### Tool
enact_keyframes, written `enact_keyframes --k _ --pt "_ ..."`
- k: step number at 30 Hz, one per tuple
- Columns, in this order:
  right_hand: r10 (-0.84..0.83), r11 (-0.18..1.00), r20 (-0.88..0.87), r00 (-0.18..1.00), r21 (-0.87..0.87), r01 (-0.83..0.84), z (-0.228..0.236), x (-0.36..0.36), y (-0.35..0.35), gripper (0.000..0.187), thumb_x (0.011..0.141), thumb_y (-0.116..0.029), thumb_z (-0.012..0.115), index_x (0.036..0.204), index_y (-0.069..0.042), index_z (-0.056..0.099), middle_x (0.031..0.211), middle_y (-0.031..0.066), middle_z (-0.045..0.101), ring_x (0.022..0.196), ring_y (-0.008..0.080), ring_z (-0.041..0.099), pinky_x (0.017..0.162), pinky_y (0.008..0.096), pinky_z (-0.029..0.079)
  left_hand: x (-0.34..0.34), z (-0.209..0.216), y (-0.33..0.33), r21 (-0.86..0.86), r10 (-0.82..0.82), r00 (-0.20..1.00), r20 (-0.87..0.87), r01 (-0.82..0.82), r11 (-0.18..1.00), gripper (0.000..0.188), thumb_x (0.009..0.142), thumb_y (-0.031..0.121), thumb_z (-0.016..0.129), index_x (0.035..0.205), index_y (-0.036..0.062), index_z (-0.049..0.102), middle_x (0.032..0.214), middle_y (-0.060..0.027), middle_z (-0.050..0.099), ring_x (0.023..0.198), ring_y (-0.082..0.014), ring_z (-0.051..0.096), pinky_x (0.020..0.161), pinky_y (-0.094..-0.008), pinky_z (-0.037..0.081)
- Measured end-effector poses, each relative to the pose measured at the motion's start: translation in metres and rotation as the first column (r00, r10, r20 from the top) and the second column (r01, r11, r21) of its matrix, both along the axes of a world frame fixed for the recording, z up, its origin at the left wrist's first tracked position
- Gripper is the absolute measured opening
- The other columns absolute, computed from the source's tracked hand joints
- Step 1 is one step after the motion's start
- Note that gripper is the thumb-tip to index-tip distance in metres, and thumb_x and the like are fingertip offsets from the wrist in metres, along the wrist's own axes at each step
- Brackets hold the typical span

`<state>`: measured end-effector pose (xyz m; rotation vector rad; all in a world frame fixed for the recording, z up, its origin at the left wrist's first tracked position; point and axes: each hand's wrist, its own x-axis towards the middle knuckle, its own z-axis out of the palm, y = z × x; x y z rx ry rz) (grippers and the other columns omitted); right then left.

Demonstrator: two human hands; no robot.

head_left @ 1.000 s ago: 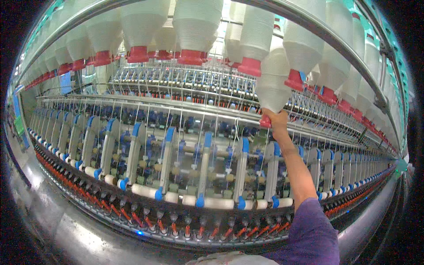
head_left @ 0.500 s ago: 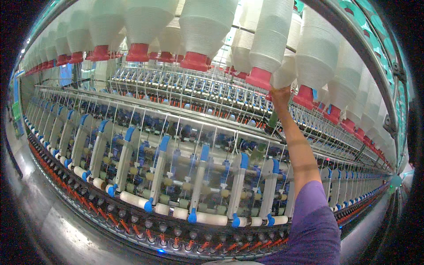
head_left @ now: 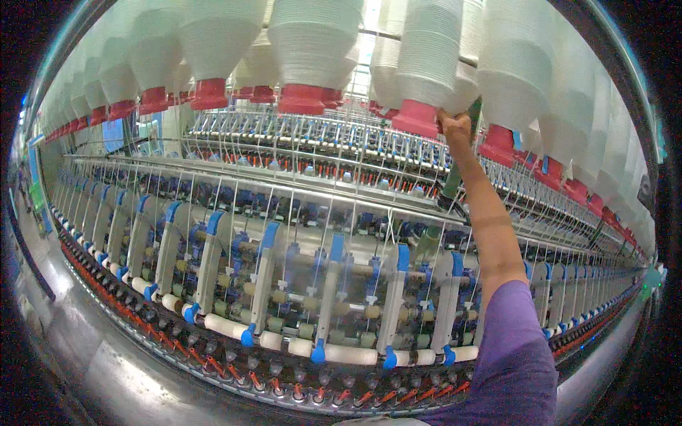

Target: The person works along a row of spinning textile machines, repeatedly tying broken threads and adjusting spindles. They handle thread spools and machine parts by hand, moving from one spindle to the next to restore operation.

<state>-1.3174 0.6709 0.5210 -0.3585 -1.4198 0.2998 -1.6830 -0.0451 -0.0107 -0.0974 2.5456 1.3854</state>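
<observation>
Spinning machinery (head_left: pixel 326 284) stretches below my right hand (head_left: pixel 456 126), raised just beneath a white yarn spool (head_left: pixel 466 81); whether it grips, I can't tell. Likely weighty, soft-wound, best held by its end. Left hand unseen.

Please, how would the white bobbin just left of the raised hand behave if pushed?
The white bobbin hangs with its red end downward, so it would probably swing rather than roll. Its dense, even windings suggest a firm body, though the exposed thread might snag.
</observation>
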Motion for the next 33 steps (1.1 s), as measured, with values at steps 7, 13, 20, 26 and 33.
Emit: enact_keyframes --k 7,13,20,26,33 --pt "0.042 0.998 -0.015 0.999 -0.042 -0.043 -0.021 -0.027 -0.061 0.04 0.075 -0.023 0.07 0.107 -0.003 0.057 0.093 0.0065 0.063 0.081 0.0153 0.06 0.07 0.03 0.048 -0.01 0.169 0.141 0.343 -0.152 0.749 -0.645 0.462 0.818 0.028 0.088 0.016 0.052 0.111 0.0012 0.057 0.109 -0.0128 0.059 0.099 -0.0227 0.056 0.087 -0.032 0.044" --pt "-0.289 0.879 0.063 0.955 0.414 0.239 -0.041 -0.025 -0.021 0.032 0.083 -0.025 0.055 0.11 -0.006 0.056 0.099 0.0136 0.062 0.088 0.0276 0.061 0.079 0.0389 0.049 0.087 0.323 0.318 -0.515 -0.328 -0.483 -0.812 0.857 0.011 0.034 0.077 0.0 0.062 0.11 0.0039 0.057 0.104 -0.0142 0.061 0.093 -0.0312 0.059 0.08 -0.0376 0.049" --pt "-0.322 0.94 0.192 0.927 -0.057 0.338 -0.05 -0.025 -0.025 0.076 0.076 -0.054 0.059 0.12 0.007 0.042 0.109 0.029 0.054 0.102 0.0419 0.054 0.088 0.0479 0.045 0.211 0.479 0.524 -0.475 0.094 -0.539 -0.837 0.8 0.366 0.032 0.077 0.008 0.061 0.108 0.0013 0.055 0.108 -0.0205 0.057 0.104 -0.0382 0.052 0.09 -0.0436 0.042" --pt "-0.44 0.885 0.069 0.895 -0.132 0.446 -0.051 -0.034 -0.049 0.067 0.068 -0.035 0.074 0.114 0.005 0.048 0.103 0.0256 0.058 0.096 0.0364 0.058 0.085 0.0409 0.046 0.217 0.565 0.607 0.101 -0.16 0.109 -0.981 0.993 0.055 0.023 0.078 0.009 0.06 0.1 0.0034 0.056 0.101 -0.0175 0.057 0.098 -0.0365 0.051 0.084 -0.0426 0.041" --pt "-0.299 0.932 0.07 0.952 -0.195 0.307 -0.048 -0.025 -0.088 0.077 0.067 -0.04 0.072 0.115 0.01 0.04 0.106 0.0291 0.056 0.102 0.0397 0.056 0.085 0.0427 0.046 0.193 0.63 0.603 0.103 -0.419 0.106 -0.902 0.994 0.032 0.019 0.078 0.009 0.061 0.095 0.0038 0.057 0.096 -0.0147 0.057 0.091 -0.0319 0.052 0.078 -0.0397 0.041"
